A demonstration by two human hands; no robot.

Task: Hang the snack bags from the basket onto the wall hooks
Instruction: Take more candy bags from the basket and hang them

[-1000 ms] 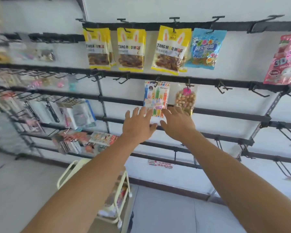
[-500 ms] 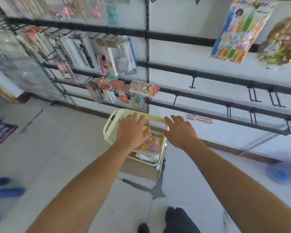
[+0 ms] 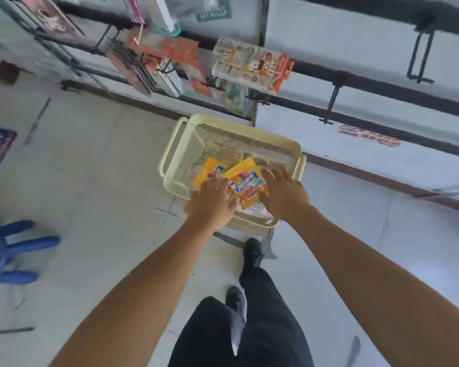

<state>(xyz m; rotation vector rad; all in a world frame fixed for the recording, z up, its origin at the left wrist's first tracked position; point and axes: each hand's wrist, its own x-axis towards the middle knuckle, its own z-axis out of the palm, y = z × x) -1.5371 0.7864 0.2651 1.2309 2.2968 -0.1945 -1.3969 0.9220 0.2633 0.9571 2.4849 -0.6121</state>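
Observation:
A pale yellow mesh basket [image 3: 249, 131] stands on the floor below the wall rails. Two orange-yellow snack bags lie in it: one [image 3: 245, 180] is tilted up between my hands, the other [image 3: 210, 170] sits to its left. My left hand [image 3: 212, 201] reaches into the basket and closes on the lower edge of the tilted bag, covering part of the other bag too. With fingers spread, my right hand [image 3: 284, 192] touches that bag's right edge. More packets lie blurred under them.
Black wall rails carry empty hooks [image 3: 331, 102] to the right and hung card packs [image 3: 252, 64] above the basket. A blue stool [image 3: 8, 250] stands on the floor at left. My legs and shoes [image 3: 252, 256] are just behind the basket.
My gaze dropped from the wall hooks to the floor basket. Both hands came down from the hung colourful packet into the basket and met an orange snack bag.

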